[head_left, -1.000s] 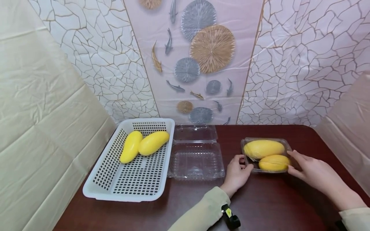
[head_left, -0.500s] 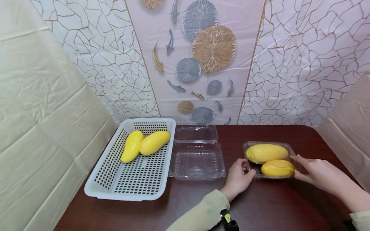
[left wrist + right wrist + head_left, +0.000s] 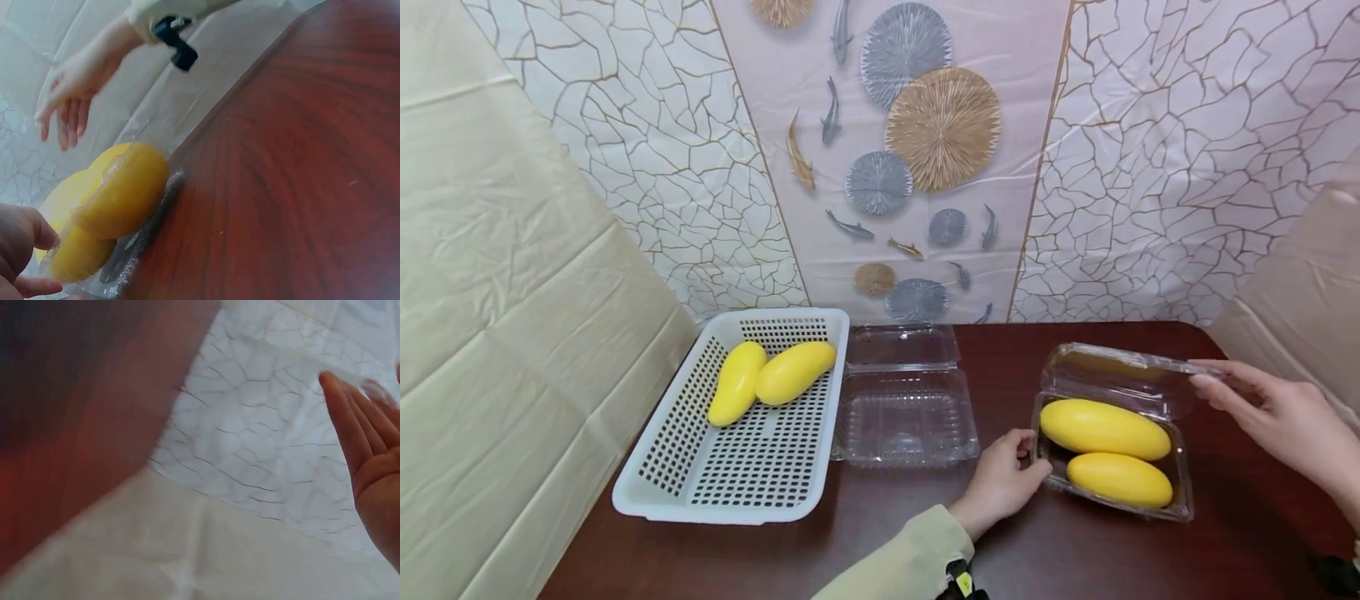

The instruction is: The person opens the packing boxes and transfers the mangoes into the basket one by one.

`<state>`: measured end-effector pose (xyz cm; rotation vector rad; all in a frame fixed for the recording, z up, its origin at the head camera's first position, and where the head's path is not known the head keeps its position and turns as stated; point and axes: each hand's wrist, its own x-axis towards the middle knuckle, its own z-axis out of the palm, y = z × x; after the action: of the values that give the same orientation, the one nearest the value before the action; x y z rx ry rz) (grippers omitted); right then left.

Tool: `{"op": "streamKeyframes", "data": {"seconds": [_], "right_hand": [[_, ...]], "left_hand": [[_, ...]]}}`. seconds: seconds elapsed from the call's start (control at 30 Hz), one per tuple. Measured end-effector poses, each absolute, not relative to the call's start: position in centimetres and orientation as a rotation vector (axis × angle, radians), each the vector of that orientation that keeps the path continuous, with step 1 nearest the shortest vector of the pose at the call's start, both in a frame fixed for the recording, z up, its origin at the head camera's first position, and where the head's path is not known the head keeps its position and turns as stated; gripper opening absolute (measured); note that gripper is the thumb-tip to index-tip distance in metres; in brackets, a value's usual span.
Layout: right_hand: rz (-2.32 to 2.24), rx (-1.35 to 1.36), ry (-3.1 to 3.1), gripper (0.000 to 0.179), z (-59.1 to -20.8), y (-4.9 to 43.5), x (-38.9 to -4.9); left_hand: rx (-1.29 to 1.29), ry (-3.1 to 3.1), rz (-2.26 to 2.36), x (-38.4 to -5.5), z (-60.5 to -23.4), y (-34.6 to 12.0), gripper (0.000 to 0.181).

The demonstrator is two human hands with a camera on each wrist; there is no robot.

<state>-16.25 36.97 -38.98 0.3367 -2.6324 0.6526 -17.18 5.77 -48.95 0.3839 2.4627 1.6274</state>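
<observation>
In the head view, a clear plastic clamshell container (image 3: 1183, 492) holds two yellow mangoes, a longer mango (image 3: 1105, 429) behind a shorter mango (image 3: 1120, 480). Its lid (image 3: 1105, 358) is raised and tilted back over the far side. My left hand (image 3: 1000, 483) holds the container's left wall, thumb at the near corner; the left wrist view has this hand (image 3: 22, 250) at the clear wall beside the fruit. With thumb and fingers, my right hand (image 3: 1277, 412) pinches the right end of the lid. The right wrist view shows this hand (image 3: 375, 450) with its fingers extended.
A white perforated basket (image 3: 760, 467) with two more mangoes (image 3: 795, 372) stands on the left of the dark red table (image 3: 925, 533). Beside it lies a second clamshell (image 3: 910, 417), lid folded back. Patterned cloth walls surround the table's back and sides.
The container's lid has gone from covering the mangoes to raised, lifted by my right hand up and rightward. The container has turned and come nearer, my left hand staying on its left side.
</observation>
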Motion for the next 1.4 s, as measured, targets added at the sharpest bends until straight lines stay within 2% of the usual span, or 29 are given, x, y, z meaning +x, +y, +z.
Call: {"op": "streamKeyframes", "data": {"seconds": [0.1, 0.3, 0.43, 0.67, 0.8, 0.93, 1.0, 1.4], "right_hand": [[0.979, 0.236, -2.65, 0.037, -40.3, 37.6, -17.2], [1.524, 0.204, -2.542, 0.045, -43.6, 39.0, -18.8], [1.556, 0.145, -2.671, 0.06, -44.8, 39.0, -18.8], [1.375, 0.05, -2.926, 0.068, -45.6, 37.1, -18.0], [1.379, 0.047, -2.854, 0.06, -45.9, 36.5, -17.1], [1.519, 0.088, -2.69, 0.03, -46.3, 36.8, -16.3], [1.585, 0.098, -2.632, 0.021, -46.4, 36.9, -16.0], [1.47, -0.174, -2.899, 0.032, -45.8, 35.8, -15.2]], "left_hand": [[0.404, 2.445, 1.618, -16.6, -48.8, 5.4, 0.041], [0.444, 2.438, 1.627, -15.8, -48.6, 5.2, 0.041], [0.475, 2.444, 1.631, -15.5, -48.6, 5.2, 0.04], [0.452, 2.452, 1.627, -15.5, -48.8, 4.4, 0.041], [0.455, 2.448, 1.636, -15.7, -48.6, 4.1, 0.041], [0.443, 2.45, 1.623, -15.8, -48.5, 4.2, 0.041], [0.437, 2.454, 1.617, -15.8, -48.5, 4.3, 0.04], [0.442, 2.458, 1.611, -15.8, -48.7, 4.4, 0.039]]}}
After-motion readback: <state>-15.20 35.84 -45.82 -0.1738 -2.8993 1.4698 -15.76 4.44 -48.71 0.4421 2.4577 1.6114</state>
